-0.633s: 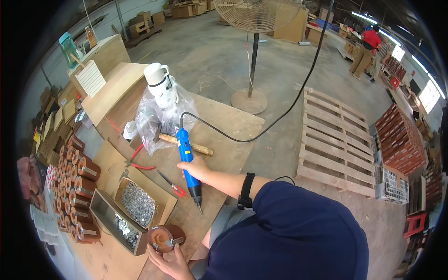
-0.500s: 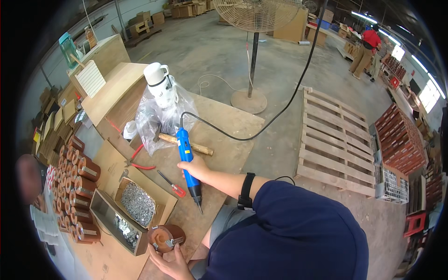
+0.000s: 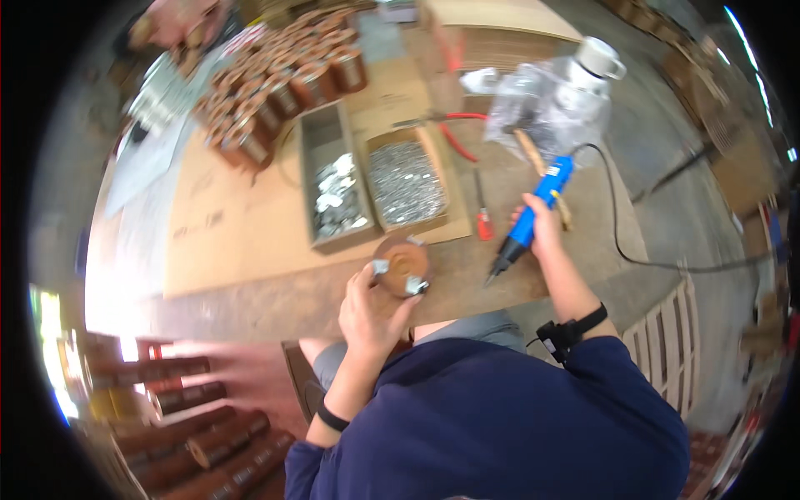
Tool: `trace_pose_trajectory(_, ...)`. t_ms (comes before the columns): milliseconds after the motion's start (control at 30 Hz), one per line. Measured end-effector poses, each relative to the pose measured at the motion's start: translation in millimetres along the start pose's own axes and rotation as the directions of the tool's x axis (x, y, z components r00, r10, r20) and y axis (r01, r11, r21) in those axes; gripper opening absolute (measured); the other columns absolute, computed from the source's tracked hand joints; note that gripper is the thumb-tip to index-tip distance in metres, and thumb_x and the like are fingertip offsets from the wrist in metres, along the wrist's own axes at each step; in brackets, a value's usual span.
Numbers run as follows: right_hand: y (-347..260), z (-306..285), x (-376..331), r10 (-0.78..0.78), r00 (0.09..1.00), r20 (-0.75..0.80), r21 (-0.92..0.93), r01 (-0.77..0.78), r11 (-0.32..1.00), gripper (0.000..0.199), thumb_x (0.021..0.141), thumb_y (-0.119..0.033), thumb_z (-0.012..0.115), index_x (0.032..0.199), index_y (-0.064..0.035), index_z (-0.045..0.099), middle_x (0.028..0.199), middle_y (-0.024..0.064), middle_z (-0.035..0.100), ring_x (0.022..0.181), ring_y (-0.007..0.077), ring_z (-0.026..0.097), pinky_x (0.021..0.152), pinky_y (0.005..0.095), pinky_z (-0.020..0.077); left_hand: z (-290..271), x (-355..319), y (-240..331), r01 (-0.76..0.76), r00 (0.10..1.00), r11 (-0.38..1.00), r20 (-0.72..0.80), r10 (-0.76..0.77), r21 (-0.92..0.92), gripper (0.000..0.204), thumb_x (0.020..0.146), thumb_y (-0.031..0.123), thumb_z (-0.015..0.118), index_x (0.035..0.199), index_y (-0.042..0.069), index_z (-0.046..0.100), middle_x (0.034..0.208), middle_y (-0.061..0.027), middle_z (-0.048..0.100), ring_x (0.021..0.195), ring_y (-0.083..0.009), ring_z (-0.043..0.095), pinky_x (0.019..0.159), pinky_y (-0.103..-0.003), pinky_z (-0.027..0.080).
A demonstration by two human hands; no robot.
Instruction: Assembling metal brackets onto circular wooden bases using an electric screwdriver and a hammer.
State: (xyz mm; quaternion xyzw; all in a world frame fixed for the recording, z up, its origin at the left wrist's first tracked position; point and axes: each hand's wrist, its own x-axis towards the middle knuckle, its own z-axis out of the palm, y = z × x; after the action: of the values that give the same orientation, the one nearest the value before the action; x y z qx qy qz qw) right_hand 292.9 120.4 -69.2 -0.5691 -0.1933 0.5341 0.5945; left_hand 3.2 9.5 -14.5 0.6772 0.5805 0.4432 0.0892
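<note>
My left hand [image 3: 371,317] grips a round reddish-brown wooden piece [image 3: 402,265] at the table's near edge. Small shiny metal clips sit on its rim, and its top has a round hollow. My right hand [image 3: 543,225] is closed around a blue corded electric screwdriver [image 3: 554,177]. Its black tip points down and left, right of the piece and apart from it. Just beyond the piece stand a long grey-brown box [image 3: 321,137] with silvery metal bits [image 3: 335,196] and a cardboard box [image 3: 421,225] full of small screws [image 3: 407,179].
Many brown cylinders [image 3: 283,96] stand at the far left. A red-handled screwdriver [image 3: 485,223], red-handled pliers [image 3: 458,140] and a wooden handle [image 3: 531,152] lie to the right. Behind are a white bottle [image 3: 593,67] and plastic bag [image 3: 537,100]. Someone in pink [image 3: 179,21] is at upper left.
My view has swung left, so the table and its contents appear turned and shifted. My hands still hold the wooden piece and the electric screwdriver.
</note>
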Motion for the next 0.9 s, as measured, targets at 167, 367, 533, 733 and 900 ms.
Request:
trace_pose_trajectory(167,-2.7,11.0,-4.6,-0.007,1.0,0.001,-0.028,0.007,1.0,0.032,0.072,-0.022,0.064,0.091,-0.0023,0.046,0.073,0.0117,0.054,0.061,0.0225,0.057,0.054,0.0364,0.0494,-2.5,-7.0,-4.7,0.068,0.998,0.998,-0.017,-0.068,-0.003,0.07,0.049,0.023,0.081,0.106,0.001,0.045,0.092,-0.0145,0.055,0.078,-0.0285,0.058,0.065,-0.034,0.048)
trace_pose_trajectory(367,-2.5,9.6,-1.8,-0.009,1.0,-0.01,-0.041,0.009,0.999,0.033,0.071,-0.022,0.064,0.091,-0.0029,0.046,0.073,0.0115,0.054,0.062,0.0227,0.057,0.055,0.0372,0.0494,-0.7,-5.8,-7.0,0.014,0.999,1.0,-0.05,-0.014,-0.007,0.071,0.049,0.022,0.081,0.107,0.0,0.044,0.095,-0.015,0.053,0.079,-0.0283,0.056,0.065,-0.034,0.046)
trace_pose_trajectory(533,-4.0,11.0,-2.7,-0.004,1.0,-0.022,-0.045,0.003,0.999,0.032,0.072,-0.022,0.064,0.091,-0.0029,0.047,0.072,0.0115,0.055,0.061,0.0228,0.057,0.055,0.0375,0.0494,-2.3,-1.9,-3.4,0.014,0.999,0.999,-0.051,-0.016,-0.032,0.073,0.049,0.02,0.08,0.11,0.0,0.044,0.094,-0.0145,0.052,0.078,-0.0289,0.055,0.064,-0.034,0.046)
trace_pose_trajectory(733,-6.3,13.0,-7.6,0.002,1.0,-0.02,-0.07,-0.003,0.998,0.031,0.072,-0.026,0.064,0.088,-0.0035,0.05,0.072,0.0085,0.054,0.064,0.0202,0.056,0.06,0.0352,0.0483,-8.8,5.5,-0.3,0.025,0.999,0.999,0.039,-0.027,0.045,0.075,0.049,0.023,0.079,0.113,0.0,0.046,0.086,-0.0112,0.051,0.07,-0.0271,0.054,0.061,-0.033,0.045)
trace_pose_trajectory(900,-4.8,11.6,-4.3,0.007,1.0,-0.021,-0.032,-0.008,0.999,0.027,0.073,-0.022,0.063,0.087,-0.0029,0.051,0.072,0.0099,0.055,0.063,0.0219,0.057,0.057,0.0363,0.0493,-11.1,7.6,-4.4,-0.042,0.997,0.993,0.071,0.034,0.108,0.072,0.048,0.026,0.078,0.11,0.001,0.05,0.08,-0.0088,0.05,0.067,-0.0251,0.053,0.059,-0.033,0.044)
